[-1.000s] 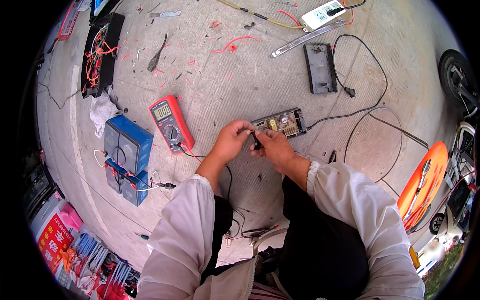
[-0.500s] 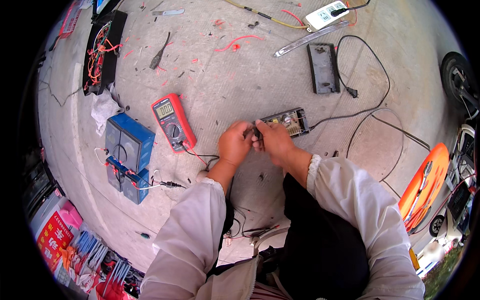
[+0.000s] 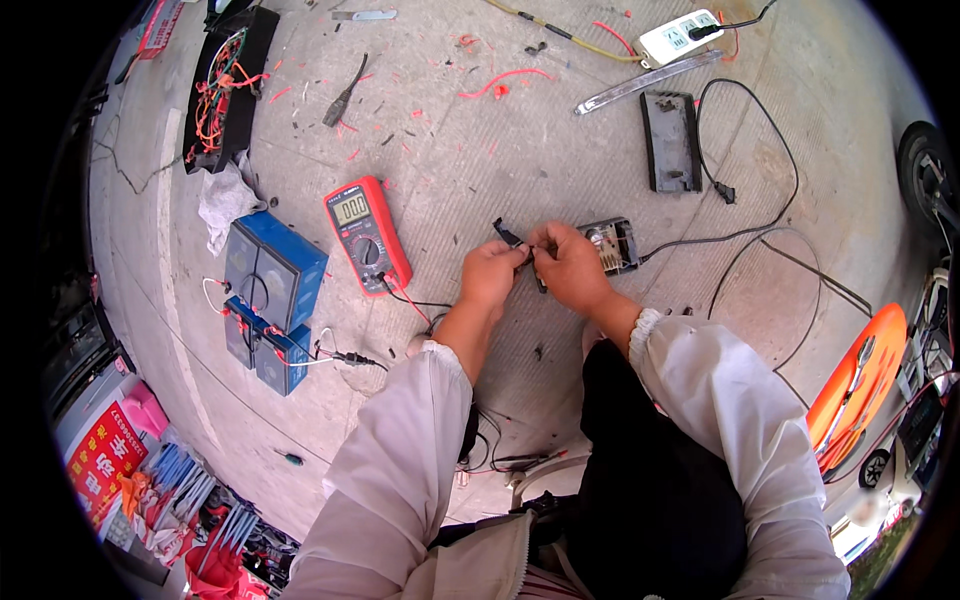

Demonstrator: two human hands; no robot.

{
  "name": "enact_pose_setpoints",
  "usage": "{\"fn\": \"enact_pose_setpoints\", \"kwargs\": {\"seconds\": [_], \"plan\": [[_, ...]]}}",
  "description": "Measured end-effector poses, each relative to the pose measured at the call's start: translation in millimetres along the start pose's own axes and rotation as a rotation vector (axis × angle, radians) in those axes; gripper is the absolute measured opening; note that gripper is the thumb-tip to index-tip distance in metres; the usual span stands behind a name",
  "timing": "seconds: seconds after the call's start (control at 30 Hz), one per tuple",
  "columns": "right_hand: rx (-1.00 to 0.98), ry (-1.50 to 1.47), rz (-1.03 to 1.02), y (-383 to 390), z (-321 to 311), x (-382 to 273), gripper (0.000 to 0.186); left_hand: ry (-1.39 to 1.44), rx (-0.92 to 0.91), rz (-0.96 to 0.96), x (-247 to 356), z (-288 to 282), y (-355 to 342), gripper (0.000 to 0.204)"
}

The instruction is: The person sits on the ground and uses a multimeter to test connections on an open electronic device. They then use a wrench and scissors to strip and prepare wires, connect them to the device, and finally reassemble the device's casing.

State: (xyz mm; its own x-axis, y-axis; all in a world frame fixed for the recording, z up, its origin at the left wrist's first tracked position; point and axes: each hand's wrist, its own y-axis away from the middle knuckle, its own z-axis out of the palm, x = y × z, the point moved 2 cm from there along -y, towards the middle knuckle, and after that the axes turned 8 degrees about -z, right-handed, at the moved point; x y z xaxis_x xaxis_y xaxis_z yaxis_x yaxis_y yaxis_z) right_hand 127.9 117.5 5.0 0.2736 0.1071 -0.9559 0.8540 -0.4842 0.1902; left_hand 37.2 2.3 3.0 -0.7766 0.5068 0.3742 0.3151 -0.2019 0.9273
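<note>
My left hand (image 3: 490,274) and my right hand (image 3: 574,268) are close together, fingers pinched on a slim black cable-like piece (image 3: 510,236). One end of it sticks out above my left fingers and the other hangs below. Its exact kind is too small to tell. Just right of my right hand lies an opened black case with a circuit board (image 3: 612,246), partly hidden by that hand. A black cord runs from the case to the right. To the left of my left hand a red multimeter (image 3: 367,235) lies face up with its display lit.
Blue battery blocks (image 3: 275,268) with wires stand at left, below a black box of tangled wires (image 3: 228,90). An empty case half (image 3: 670,142), a metal bar (image 3: 648,82) and a white power strip (image 3: 680,38) lie far right. Wire scraps litter the concrete. An orange seat-like panel (image 3: 862,385) stands right.
Both hands have moved slightly away from the opened case, uncovering more of the black piece, now turned upward. The whole view has shifted a little.
</note>
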Motion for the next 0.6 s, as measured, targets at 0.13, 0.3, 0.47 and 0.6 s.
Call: {"fn": "enact_pose_setpoints", "kwargs": {"seconds": [0.13,0.3,0.47,0.6], "plan": [[-0.121,0.227,-0.199,3.7,-1.0,-9.9,0.019,-0.003,0.029,-0.021,-2.1,-9.6,-4.6,0.016],[-0.192,0.347,-0.19,1.5,-0.2,-8.4,0.016,-0.023,0.046,-0.037,3.0,-9.8,-5.0,0.017],[-0.299,0.535,-0.234,-3.9,0.3,-19.7,0.014,-0.088,0.097,-0.097,8.6,-10.7,-2.9,0.019],[-0.384,0.772,-0.344,-6.6,4.9,-22.9,0.012,-0.095,0.121,-0.07,6.9,-15.1,-3.6,0.02]]}}
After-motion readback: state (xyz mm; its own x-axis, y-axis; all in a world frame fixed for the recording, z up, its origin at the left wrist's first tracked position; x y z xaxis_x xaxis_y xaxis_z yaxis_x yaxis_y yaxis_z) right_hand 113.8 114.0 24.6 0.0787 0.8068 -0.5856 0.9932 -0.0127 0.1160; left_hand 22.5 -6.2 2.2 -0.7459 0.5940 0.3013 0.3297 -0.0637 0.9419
